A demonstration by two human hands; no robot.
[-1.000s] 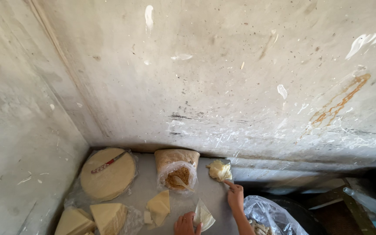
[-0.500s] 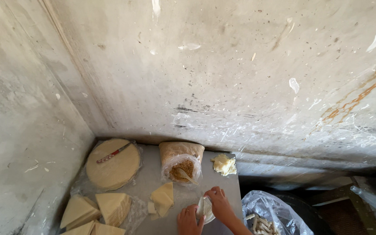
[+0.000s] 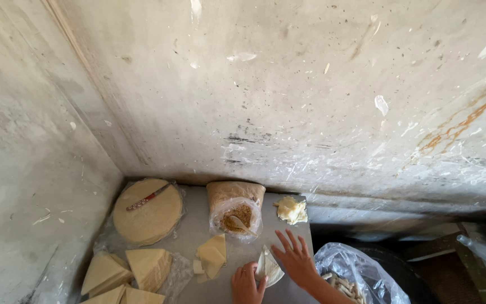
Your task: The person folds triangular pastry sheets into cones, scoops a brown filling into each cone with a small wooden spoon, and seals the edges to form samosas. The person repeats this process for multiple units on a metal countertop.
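The folded pastry sheet (image 3: 268,266) lies on the grey table (image 3: 195,231) directly between the two hands, its point aimed away from the person. The left hand (image 3: 247,284) pinches its near left edge with curled fingers; the right hand (image 3: 296,260) presses flat on its right side, fingers spread, closed on nothing. Beyond the right fingertips, toward the wall, sit the open bag of brown filling (image 3: 237,214) with a spoon, and a lump of dough (image 3: 292,210). Left of the left hand lie cut triangles (image 3: 212,256).
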